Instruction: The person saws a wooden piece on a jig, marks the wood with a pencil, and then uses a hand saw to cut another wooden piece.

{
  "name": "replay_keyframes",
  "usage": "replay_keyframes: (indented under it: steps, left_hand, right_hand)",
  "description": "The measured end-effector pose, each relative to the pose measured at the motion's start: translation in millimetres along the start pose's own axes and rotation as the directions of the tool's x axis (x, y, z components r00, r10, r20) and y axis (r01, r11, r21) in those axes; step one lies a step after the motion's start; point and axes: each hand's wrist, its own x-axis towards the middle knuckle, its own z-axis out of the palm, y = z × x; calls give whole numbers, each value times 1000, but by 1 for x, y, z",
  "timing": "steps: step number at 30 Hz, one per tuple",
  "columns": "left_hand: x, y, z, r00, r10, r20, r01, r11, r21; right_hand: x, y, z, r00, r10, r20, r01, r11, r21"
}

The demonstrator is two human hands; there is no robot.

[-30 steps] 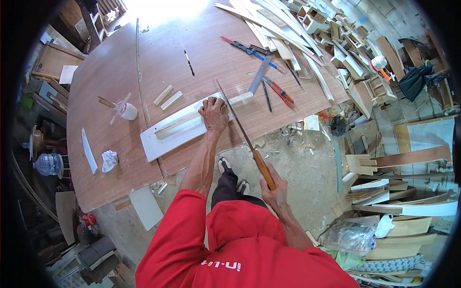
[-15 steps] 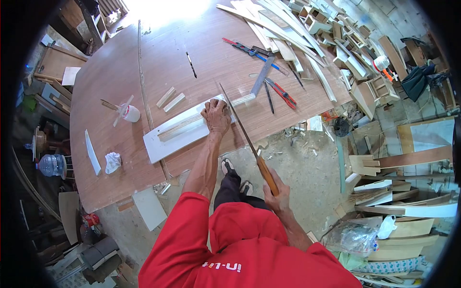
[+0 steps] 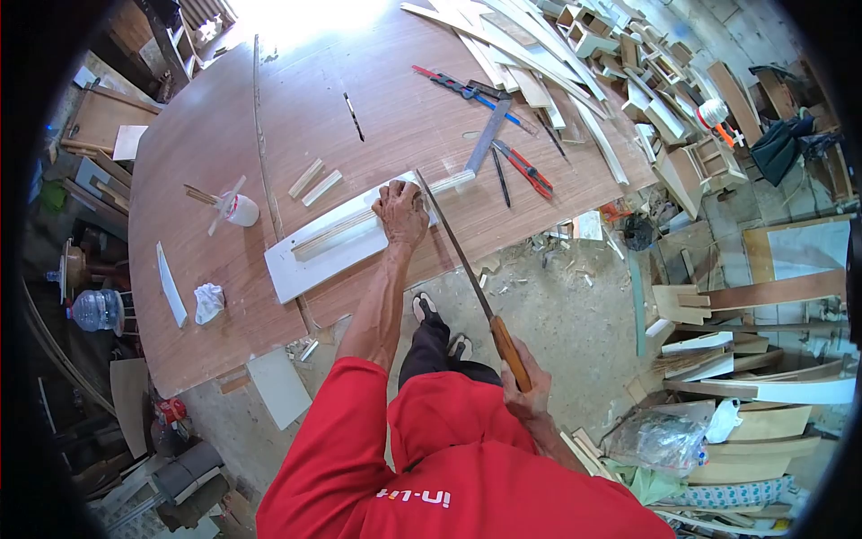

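Near the tabletop's [image 3: 305, 117] front edge, I'm clamping the strip [image 3: 337, 234] under the curled left hand [image 3: 401, 216], seemingly steadying it, the right hand [image 3: 532, 391] clasping the saw handle [image 3: 508, 350].

single wide head-worn view, looking forward and steeply down over the person's red shirt [image 3: 467, 485], which lies closest, left hand [image 3: 401, 214] and right hand [image 3: 530, 388] farther off, near edge of the worktop [image 3: 386, 148] slanting across the middle, its far edge toward the top
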Motion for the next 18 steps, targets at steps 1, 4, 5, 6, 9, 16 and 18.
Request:
replay_keyframes:
  steps: [1,4,5,6,9,16,18]
  left_hand:
    - [1,1,1,1000,17,-20,-17,1000,-16]
    - [1,5,-4,1000,26,-9,-26,1000,5]
    - [0,5,-6,1000,29,-7,-29,1000,11]
    - [1,5,-7,1000,16,13,-16,1000,13]
    - [2,4,-2,1000,-7,2,7,1000,6]
    - [-1,3,-2,1000,29,-6,-29,1000,12]
    - [5,3,-3,999,34,1,-34,999,21]
  right_hand:
    - [9,-4,3,1000,0,-4,0,1000,-2]
    - [49,-14,14,905,385,180,-365,921,-136]
    - [53,-11,19,911,367,188,-352,930,-108]
    - [57,-10,22,919,345,192,-336,938,-80]
    - [17,-13,-2,980,164,110,-160,986,-46]
    - [59,-3,32,980,165,111,-168,986,18]
    - [42,-4,21,988,125,89,-124,992,-10]
